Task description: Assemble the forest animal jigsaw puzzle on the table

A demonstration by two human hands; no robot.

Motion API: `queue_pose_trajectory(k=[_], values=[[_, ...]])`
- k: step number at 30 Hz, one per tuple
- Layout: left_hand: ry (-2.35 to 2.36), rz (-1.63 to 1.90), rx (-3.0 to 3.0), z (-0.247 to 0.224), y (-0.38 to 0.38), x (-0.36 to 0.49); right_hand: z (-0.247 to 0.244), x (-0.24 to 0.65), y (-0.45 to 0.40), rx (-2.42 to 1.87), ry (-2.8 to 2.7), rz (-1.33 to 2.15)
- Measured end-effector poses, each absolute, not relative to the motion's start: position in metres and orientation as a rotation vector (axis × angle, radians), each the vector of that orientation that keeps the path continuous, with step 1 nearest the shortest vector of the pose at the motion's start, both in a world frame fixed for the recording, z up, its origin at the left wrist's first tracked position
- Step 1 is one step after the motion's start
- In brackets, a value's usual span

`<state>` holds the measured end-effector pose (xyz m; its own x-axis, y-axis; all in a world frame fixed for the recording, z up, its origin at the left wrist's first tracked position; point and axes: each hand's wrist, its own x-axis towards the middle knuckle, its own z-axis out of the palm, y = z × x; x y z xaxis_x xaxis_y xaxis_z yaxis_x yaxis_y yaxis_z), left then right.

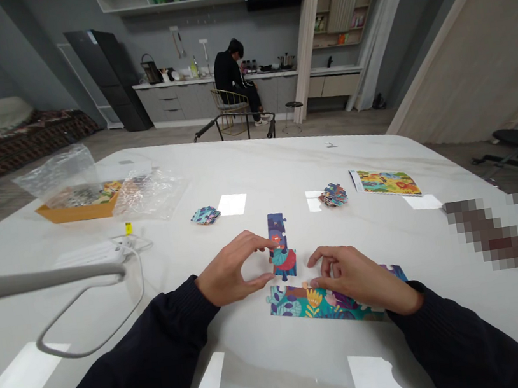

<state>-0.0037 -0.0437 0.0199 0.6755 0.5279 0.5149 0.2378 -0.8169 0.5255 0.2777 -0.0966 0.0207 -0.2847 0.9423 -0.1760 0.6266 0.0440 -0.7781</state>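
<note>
Joined jigsaw puzzle pieces form a short upright strip (283,258) with a red and teal picture. My left hand (233,268) is beside it, its index fingertip touching the strip's left edge and its thumb apart, near the lower left corner. Just below lies a longer joined jigsaw row (313,302) with flowers and leaves, a small gap away from the strip. My right hand (354,274) hovers over this row and hides part of it. Its thumb and index finger are apart, with nothing seen between them; the other fingers are curled.
Farther back lie two heaps of loose pieces, a blue one (205,215) and a darker one (334,195). A picture sheet (385,182) is at the right. An orange box (81,210) with plastic wrap and a white cable (141,281) are left. A person (230,76) sits at the back.
</note>
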Motion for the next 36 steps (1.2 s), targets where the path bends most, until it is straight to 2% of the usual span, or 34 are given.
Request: queue_pose_trajectory(k=[9,16,30,36], values=[[0.622,1.073,2.461,0.022,-0.049,0.004,0.031,0.27,-0.096,-1.481,-1.754,1.174],[0.837,1.347,2.336,0.023,-0.074,0.033,0.045,0.253,-0.101,-1.237,-1.415,1.489],[0.552,1.093,2.277,0.016,-0.068,0.027,0.037,0.256,-0.106,-1.236,-1.596,1.23],[0.532,1.136,2.223,0.014,-0.067,0.028,0.038,0.253,-0.106,-1.192,-1.519,1.323]])
